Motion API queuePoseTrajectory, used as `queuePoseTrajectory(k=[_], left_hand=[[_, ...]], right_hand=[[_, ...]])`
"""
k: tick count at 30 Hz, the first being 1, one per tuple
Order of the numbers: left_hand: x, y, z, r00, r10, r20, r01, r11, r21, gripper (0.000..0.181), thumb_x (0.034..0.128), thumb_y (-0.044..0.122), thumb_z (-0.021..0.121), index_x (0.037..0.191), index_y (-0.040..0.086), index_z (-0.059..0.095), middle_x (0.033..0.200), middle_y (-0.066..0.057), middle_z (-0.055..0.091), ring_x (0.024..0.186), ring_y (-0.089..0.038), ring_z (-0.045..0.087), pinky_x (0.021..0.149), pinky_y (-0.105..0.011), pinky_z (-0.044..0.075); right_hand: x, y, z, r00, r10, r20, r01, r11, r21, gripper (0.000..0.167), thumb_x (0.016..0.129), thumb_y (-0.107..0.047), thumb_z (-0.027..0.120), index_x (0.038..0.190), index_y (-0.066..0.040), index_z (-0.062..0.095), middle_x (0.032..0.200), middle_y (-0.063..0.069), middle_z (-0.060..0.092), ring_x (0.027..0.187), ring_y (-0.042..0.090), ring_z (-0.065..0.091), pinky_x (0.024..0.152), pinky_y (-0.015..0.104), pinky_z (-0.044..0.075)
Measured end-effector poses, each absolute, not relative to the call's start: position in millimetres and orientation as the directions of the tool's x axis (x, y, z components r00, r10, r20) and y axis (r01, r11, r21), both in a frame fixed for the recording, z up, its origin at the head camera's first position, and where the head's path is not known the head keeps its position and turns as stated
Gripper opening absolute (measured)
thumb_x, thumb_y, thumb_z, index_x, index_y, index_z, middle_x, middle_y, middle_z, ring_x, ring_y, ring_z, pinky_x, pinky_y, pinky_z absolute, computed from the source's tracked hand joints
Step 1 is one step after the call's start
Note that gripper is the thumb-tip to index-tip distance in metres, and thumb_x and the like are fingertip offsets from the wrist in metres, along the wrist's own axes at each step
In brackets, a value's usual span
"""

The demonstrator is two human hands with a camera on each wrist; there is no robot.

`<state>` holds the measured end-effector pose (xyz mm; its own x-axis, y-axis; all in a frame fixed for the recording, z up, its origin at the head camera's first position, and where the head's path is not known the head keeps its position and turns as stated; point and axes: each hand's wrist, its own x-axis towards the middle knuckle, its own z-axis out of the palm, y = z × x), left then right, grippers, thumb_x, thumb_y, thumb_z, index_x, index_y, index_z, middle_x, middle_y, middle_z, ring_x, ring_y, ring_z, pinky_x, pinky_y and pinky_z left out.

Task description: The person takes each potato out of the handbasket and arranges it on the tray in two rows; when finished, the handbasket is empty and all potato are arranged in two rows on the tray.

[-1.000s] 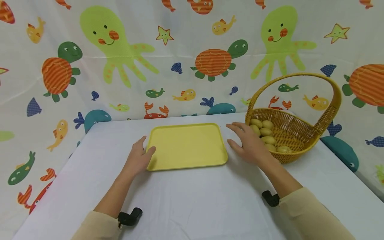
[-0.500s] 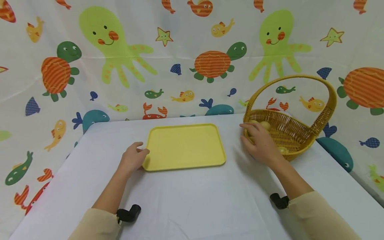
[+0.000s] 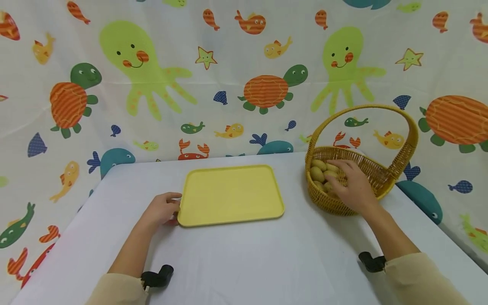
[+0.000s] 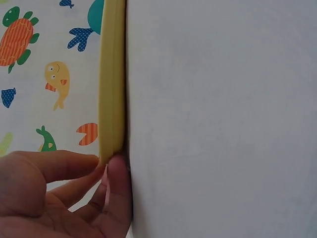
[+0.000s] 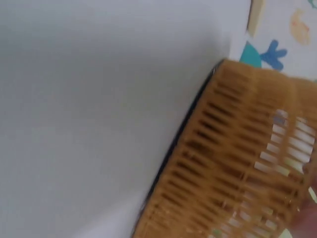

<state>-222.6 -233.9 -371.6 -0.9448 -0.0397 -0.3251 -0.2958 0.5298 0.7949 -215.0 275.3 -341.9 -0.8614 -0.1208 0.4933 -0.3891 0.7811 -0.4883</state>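
My left hand (image 3: 162, 208) is at the left edge of a shallow yellow tray (image 3: 230, 195). In the left wrist view its fingers (image 4: 64, 166) pinch the tray's rim (image 4: 111, 84) from both sides. My right hand (image 3: 355, 186) reaches over the near rim of a wicker basket (image 3: 329, 205), thumb and fingers apart above the potatoes (image 3: 317, 174). These are small, oval and yellowish brown, heaped at the basket's left side; the hand hides some. The right wrist view shows the basket's woven wall (image 5: 218, 163), with part of the hand blurred at the right edge.
The basket's tall arched handle (image 3: 362, 108) stands over its opening. Both tray and basket rest on a white-covered table (image 3: 244, 262). Behind it hangs a white cloth (image 3: 228, 63) printed with sea animals.
My right hand has moved right, from beside the tray to inside the basket's rim over the potatoes. My left hand has shifted slightly and closed on the tray's left edge. The head view has tilted up.
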Motion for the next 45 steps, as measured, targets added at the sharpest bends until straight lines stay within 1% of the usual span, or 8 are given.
queuePoseTrajectory(k=[7,17,22,24,29,31,40,45], left_hand=[[-223,-235,-380,-0.941,-0.060,-0.334,-0.318,0.500,0.805,0.058,0.0994,0.007,0.054,0.155,0.003,0.041,0.139,-0.024,0.051,0.104,-0.028,0.061,0.074,-0.027,0.062],[-222,-236,-380,-0.935,-0.083,-0.345,-0.341,0.485,0.805,0.060,0.0982,0.005,0.058,0.156,0.003,0.041,0.136,-0.022,0.050,0.108,-0.031,0.059,0.075,-0.027,0.061],[-221,-235,-380,-0.941,-0.077,-0.331,-0.325,0.487,0.811,0.060,0.0981,0.006,0.058,0.156,0.003,0.041,0.135,-0.022,0.050,0.105,-0.029,0.060,0.074,-0.027,0.061],[-220,-235,-380,-0.943,-0.075,-0.324,-0.318,0.485,0.814,0.060,0.0979,0.006,0.058,0.155,0.003,0.042,0.134,-0.022,0.051,0.103,-0.028,0.060,0.073,-0.027,0.061],[-220,-235,-381,-0.947,-0.074,-0.313,-0.309,0.482,0.820,0.059,0.0973,0.005,0.057,0.155,0.001,0.042,0.133,-0.022,0.051,0.103,-0.028,0.060,0.072,-0.027,0.061],[-221,-235,-381,-0.948,-0.076,-0.309,-0.306,0.483,0.820,0.059,0.0972,0.005,0.056,0.154,0.002,0.043,0.134,-0.022,0.051,0.103,-0.028,0.060,0.072,-0.027,0.061],[-220,-235,-383,-0.949,-0.083,-0.303,-0.304,0.493,0.816,0.059,0.0979,0.006,0.055,0.155,0.003,0.042,0.137,-0.022,0.050,0.107,-0.029,0.059,0.073,-0.027,0.061],[-218,-236,-383,-0.952,-0.068,-0.298,-0.291,0.496,0.818,0.059,0.0984,0.007,0.055,0.155,0.002,0.042,0.139,-0.023,0.050,0.107,-0.029,0.059,0.074,-0.027,0.061]], right_hand=[[-212,303,-336,-0.920,-0.098,0.380,-0.291,0.818,-0.496,0.048,0.104,-0.022,0.059,0.146,0.000,0.053,0.146,0.032,0.047,0.134,0.055,0.042,0.103,0.075,0.036],[-220,329,-324,-0.976,-0.183,0.116,-0.216,0.858,-0.466,0.052,0.107,-0.029,0.055,0.147,0.004,0.048,0.147,0.035,0.047,0.129,0.056,0.047,0.100,0.072,0.043],[-223,337,-318,-0.973,-0.232,0.018,-0.213,0.855,-0.474,0.049,0.106,-0.027,0.058,0.142,0.005,0.052,0.138,0.034,0.056,0.123,0.055,0.054,0.096,0.065,0.050],[-226,340,-317,-0.968,-0.248,-0.027,-0.205,0.853,-0.480,0.046,0.105,-0.027,0.059,0.139,0.004,0.056,0.132,0.031,0.061,0.120,0.051,0.058,0.092,0.057,0.055],[-232,346,-314,-0.948,-0.281,-0.149,-0.174,0.850,-0.497,0.041,0.101,-0.027,0.065,0.130,0.002,0.064,0.123,0.018,0.069,0.106,0.028,0.064,0.079,0.035,0.056],[-235,348,-312,-0.936,-0.294,-0.191,-0.167,0.853,-0.494,0.040,0.100,-0.026,0.066,0.128,0.002,0.065,0.120,0.014,0.070,0.102,0.022,0.063,0.078,0.033,0.056],[-246,354,-303,-0.883,-0.298,-0.362,-0.096,0.871,-0.483,0.036,0.095,-0.022,0.070,0.124,-0.001,0.068,0.123,0.015,0.069,0.109,0.025,0.060,0.087,0.036,0.054],[-248,355,-304,-0.854,-0.308,-0.420,-0.078,0.873,-0.481,0.033,0.092,-0.013,0.070,0.124,-0.004,0.070,0.130,0.022,0.066,0.121,0.036,0.059,0.098,0.049,0.054]])
